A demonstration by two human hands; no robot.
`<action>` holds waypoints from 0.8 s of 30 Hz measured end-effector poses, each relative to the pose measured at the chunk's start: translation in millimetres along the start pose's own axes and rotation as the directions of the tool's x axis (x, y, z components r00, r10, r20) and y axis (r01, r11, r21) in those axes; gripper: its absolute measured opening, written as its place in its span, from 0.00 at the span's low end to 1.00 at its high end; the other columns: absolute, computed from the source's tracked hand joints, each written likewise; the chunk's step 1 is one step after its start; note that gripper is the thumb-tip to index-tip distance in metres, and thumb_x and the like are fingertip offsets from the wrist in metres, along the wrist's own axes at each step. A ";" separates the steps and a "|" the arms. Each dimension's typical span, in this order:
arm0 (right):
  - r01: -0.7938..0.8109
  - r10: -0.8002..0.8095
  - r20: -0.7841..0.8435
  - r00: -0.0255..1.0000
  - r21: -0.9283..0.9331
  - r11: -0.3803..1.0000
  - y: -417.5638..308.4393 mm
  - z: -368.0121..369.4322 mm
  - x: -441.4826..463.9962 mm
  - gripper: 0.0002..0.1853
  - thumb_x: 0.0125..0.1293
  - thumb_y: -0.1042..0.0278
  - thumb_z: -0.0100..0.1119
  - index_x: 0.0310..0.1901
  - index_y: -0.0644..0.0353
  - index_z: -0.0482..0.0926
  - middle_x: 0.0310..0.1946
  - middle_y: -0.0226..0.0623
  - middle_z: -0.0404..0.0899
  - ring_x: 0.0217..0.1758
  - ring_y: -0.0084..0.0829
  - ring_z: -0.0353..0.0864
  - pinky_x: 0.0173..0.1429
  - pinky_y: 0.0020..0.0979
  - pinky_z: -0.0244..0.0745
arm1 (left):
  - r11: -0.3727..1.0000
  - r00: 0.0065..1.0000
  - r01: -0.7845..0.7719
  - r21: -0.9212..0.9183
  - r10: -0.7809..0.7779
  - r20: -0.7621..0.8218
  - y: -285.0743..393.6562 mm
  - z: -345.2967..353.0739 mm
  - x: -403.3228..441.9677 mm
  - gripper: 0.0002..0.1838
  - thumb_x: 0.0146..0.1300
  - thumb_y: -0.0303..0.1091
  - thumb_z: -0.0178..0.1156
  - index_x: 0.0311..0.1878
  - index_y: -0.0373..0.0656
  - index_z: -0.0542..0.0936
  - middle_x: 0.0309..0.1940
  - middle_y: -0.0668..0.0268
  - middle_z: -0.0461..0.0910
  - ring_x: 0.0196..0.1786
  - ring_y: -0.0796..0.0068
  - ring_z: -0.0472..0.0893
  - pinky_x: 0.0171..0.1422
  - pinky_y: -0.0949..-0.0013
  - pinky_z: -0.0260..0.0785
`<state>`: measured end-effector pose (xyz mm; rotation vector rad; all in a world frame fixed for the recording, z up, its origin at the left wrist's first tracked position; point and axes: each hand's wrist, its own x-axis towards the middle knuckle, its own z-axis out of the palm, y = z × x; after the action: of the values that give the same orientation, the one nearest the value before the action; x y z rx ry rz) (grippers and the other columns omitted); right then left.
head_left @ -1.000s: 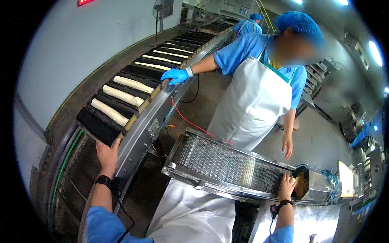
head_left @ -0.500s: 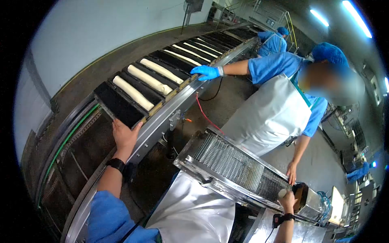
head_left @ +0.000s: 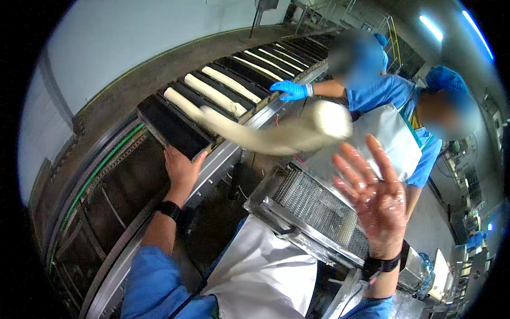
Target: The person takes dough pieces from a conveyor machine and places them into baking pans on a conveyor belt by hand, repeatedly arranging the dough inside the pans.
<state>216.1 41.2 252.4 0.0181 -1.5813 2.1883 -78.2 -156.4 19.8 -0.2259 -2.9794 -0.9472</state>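
Observation:
My left hand (head_left: pixel 182 173) holds the near end of the front black baking pan (head_left: pixel 172 127), thumb spread to one side; its fingertips are partly hidden. My right hand (head_left: pixel 376 196) is raised with fingers spread, its palm wet and shiny. In mid-air beyond it, a long pale dough roll (head_left: pixel 260 139), blurred by motion, stretches from near my right fingers toward the pans. No hand touches it. Its far end overlaps the dough roll (head_left: pixel 183 103) lying in the second pan. Another dough roll (head_left: pixel 212 94) lies in the pan behind that.
The pans ride on a metal-sided conveyor (head_left: pixel 210 162) curving at lower left. A metal mesh belt (head_left: pixel 313 204) runs between me and a co-worker in blue, whose blue-gloved hand (head_left: pixel 289 90) rests at the pans' edge. Thinner dough strips (head_left: pixel 268 69) lie farther along.
My right hand has risen from the far end of the mesh belt, where it held the dough roll's end, and has let go. The roll now flies toward the pans. My left hand stays on the pan.

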 end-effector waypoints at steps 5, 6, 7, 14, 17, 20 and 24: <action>-0.120 0.119 0.080 0.990 -0.002 0.993 23.1 2.4 -19.8 0.51 0.51 0.75 0.69 0.74 0.66 0.46 0.71 0.60 0.55 0.75 0.50 0.55 0.73 0.47 0.57 | 0.999 1.000 0.002 0.051 -0.001 -0.018 -7.3 5.7 9.8 0.60 0.56 0.61 0.65 0.69 0.17 0.46 0.70 0.32 0.50 0.75 0.41 0.50 0.79 0.53 0.45; -0.153 0.153 0.050 0.987 -0.014 0.988 26.0 -5.4 -32.2 0.50 0.52 0.75 0.69 0.73 0.66 0.48 0.71 0.59 0.55 0.75 0.50 0.55 0.73 0.47 0.57 | 0.996 0.997 -0.046 0.074 0.050 -0.053 -7.9 5.1 10.7 0.61 0.56 0.63 0.63 0.68 0.16 0.46 0.69 0.31 0.50 0.74 0.41 0.51 0.79 0.53 0.45; -0.178 0.178 0.006 0.984 -0.025 0.984 28.8 -14.5 -47.5 0.49 0.52 0.74 0.69 0.73 0.66 0.50 0.71 0.58 0.55 0.75 0.49 0.56 0.73 0.47 0.57 | 0.999 1.000 0.029 0.022 -0.029 0.009 -3.6 -2.8 9.0 0.61 0.56 0.66 0.60 0.67 0.14 0.48 0.69 0.29 0.50 0.74 0.40 0.52 0.79 0.54 0.45; 0.262 -0.234 -0.619 0.750 -0.047 0.964 22.6 -86.1 -195.6 0.35 0.57 0.62 0.62 0.65 0.66 0.64 0.62 0.54 0.69 0.65 0.51 0.71 0.66 0.49 0.69 | 0.984 0.985 -0.158 -0.077 0.152 -0.079 -29.1 8.5 -0.9 0.58 0.56 0.59 0.65 0.66 0.12 0.49 0.68 0.28 0.51 0.73 0.39 0.53 0.78 0.50 0.45; 0.683 -0.592 -0.739 0.321 -0.252 0.686 -4.2 -114.1 -282.2 0.32 0.64 0.67 0.54 0.69 0.65 0.59 0.68 0.51 0.62 0.72 0.41 0.62 0.73 0.43 0.63 | 0.975 0.984 -0.163 -0.149 0.149 -0.097 -32.1 4.1 -5.4 0.57 0.58 0.56 0.65 0.67 0.13 0.46 0.69 0.28 0.48 0.74 0.40 0.50 0.78 0.50 0.44; 0.753 -0.584 -0.767 0.265 -0.213 0.622 -1.3 -123.4 -357.8 0.31 0.65 0.70 0.51 0.69 0.67 0.58 0.66 0.52 0.63 0.70 0.44 0.64 0.72 0.42 0.64 | 0.937 0.972 -0.223 -0.270 0.194 -0.132 -41.7 0.6 -10.6 0.56 0.58 0.51 0.67 0.69 0.16 0.44 0.70 0.31 0.46 0.74 0.40 0.49 0.78 0.50 0.43; 0.705 -0.434 -0.870 0.234 -0.155 0.692 21.9 -115.9 -402.9 0.28 0.65 0.70 0.50 0.67 0.66 0.61 0.63 0.54 0.67 0.65 0.45 0.71 0.68 0.42 0.69 | 0.894 0.829 -0.427 0.136 0.447 -0.337 -55.6 2.2 -24.3 0.47 0.59 0.43 0.66 0.73 0.32 0.52 0.69 0.40 0.57 0.72 0.43 0.57 0.76 0.48 0.45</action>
<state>600.4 4.2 87.5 -0.3250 -0.4889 1.3413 -61.8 -203.3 -15.2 -0.6288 -2.4524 -0.7498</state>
